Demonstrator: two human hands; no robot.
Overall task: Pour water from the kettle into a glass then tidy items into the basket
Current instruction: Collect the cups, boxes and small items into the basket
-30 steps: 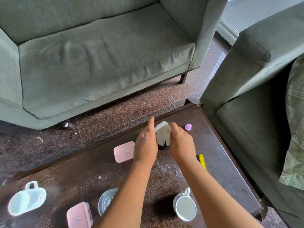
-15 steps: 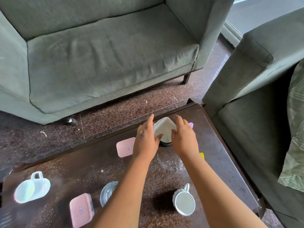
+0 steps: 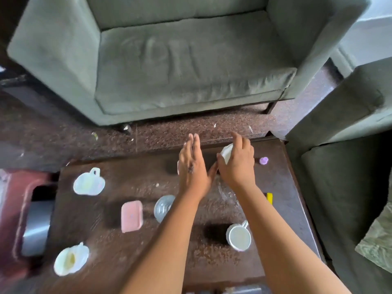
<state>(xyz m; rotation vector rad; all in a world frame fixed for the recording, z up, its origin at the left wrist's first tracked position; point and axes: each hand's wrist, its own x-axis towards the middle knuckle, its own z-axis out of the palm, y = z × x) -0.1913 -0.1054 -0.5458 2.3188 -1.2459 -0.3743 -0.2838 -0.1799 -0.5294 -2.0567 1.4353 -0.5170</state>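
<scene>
My right hand [image 3: 238, 166] is closed around a small white folded thing [image 3: 226, 153] at the far edge of the dark table [image 3: 212, 262]. My left hand [image 3: 192, 166] is beside it, flat, fingers stretched out and holding nothing. A clear glass [image 3: 162, 210] stands by my left forearm. At the far left, a reddish basket [image 3: 12, 200] holds a shiny metal vessel [image 3: 36, 230], which is blurred. No kettle can be made out for sure.
The table carries a pink box [image 3: 131, 216], a white mug [image 3: 238, 237], two pale mugs on their sides [image 3: 89, 184] [image 3: 70, 258], a purple cap [image 3: 263, 160] and a yellow item [image 3: 269, 198]. A green sofa [image 3: 191, 60] stands beyond, an armchair [image 3: 350, 177] to the right.
My left hand has let go of the white thing and opened flat; my right hand alone holds it. The view has swung left, bringing the basket into sight.
</scene>
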